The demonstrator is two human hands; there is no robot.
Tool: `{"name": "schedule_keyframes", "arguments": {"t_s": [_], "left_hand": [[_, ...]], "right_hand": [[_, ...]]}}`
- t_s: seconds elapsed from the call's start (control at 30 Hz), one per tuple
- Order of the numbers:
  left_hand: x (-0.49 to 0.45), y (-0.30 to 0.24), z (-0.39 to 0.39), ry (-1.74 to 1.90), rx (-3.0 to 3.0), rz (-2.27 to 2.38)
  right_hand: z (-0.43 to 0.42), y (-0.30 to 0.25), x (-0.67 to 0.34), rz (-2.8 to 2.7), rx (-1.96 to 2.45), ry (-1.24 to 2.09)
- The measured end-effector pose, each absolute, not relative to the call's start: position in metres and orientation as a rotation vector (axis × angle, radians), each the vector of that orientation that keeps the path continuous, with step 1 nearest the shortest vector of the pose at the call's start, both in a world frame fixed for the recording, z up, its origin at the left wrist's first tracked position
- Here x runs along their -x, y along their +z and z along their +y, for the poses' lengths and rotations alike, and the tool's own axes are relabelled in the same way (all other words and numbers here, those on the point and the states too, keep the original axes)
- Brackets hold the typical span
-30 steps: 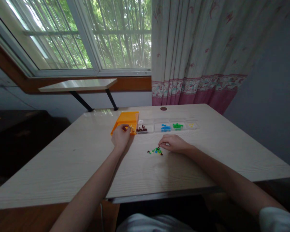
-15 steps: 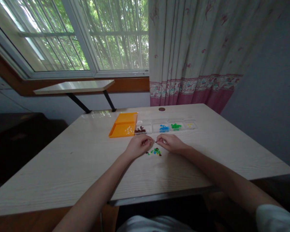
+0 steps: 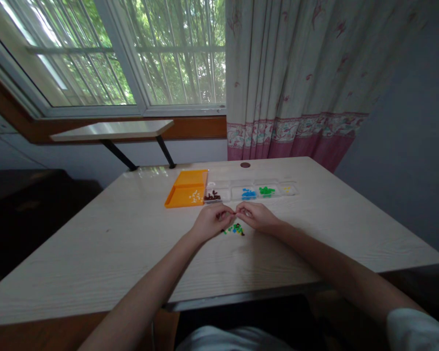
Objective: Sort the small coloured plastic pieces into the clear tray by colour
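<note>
My left hand [image 3: 211, 222] and my right hand [image 3: 256, 216] meet fingertip to fingertip over the wooden table [image 3: 131, 253], both pinched on something too small to make out. Just below them lies a small heap of mixed coloured beads [image 3: 234, 229]. Behind the hands stands a clear tray with compartments [image 3: 252, 191] holding dark brown beads [image 3: 212, 196], blue beads [image 3: 249, 194], green beads [image 3: 267, 191] and a few yellow ones. An orange lid [image 3: 187, 194] with pale beads on it lies at the tray's left end.
A window with bars and a narrow shelf [image 3: 109, 129] are behind the table. A flowered curtain [image 3: 296, 78] hangs at the back right. A round cable hole [image 3: 245, 165] sits near the table's far edge. A dark cabinet [image 3: 29, 204] stands to the left.
My left hand left the orange lid and came right to the bead heap, closing in until its fingertips touch those of my right hand, which lifted slightly off the beads.
</note>
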State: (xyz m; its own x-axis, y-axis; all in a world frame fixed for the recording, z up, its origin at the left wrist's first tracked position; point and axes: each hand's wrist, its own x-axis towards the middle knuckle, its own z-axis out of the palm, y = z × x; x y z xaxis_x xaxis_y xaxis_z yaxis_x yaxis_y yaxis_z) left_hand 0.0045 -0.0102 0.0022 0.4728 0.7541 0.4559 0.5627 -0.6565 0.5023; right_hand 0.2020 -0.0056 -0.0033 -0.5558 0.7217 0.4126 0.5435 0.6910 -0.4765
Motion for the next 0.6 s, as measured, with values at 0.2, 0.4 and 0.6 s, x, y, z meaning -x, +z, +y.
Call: {"name": "schedule_keyframes", "arguments": {"t_s": [0.2, 0.4, 0.6], "left_hand": [[-0.004, 0.0018, -0.0097, 0.978, -2.438, 1.101], [-0.002, 0.0005, -0.0087, 0.971, -2.437, 1.129], [0.0036, 0.002, -0.0049, 1.133, -2.383, 1.25]], "right_hand": [[-0.005, -0.006, -0.2024, -2.313, 0.951, 0.382], [-0.007, 0.0, -0.2027, -2.319, 0.951, 0.386], [-0.0044, -0.0025, -0.2093, -2.482, 0.944, 0.376]]}}
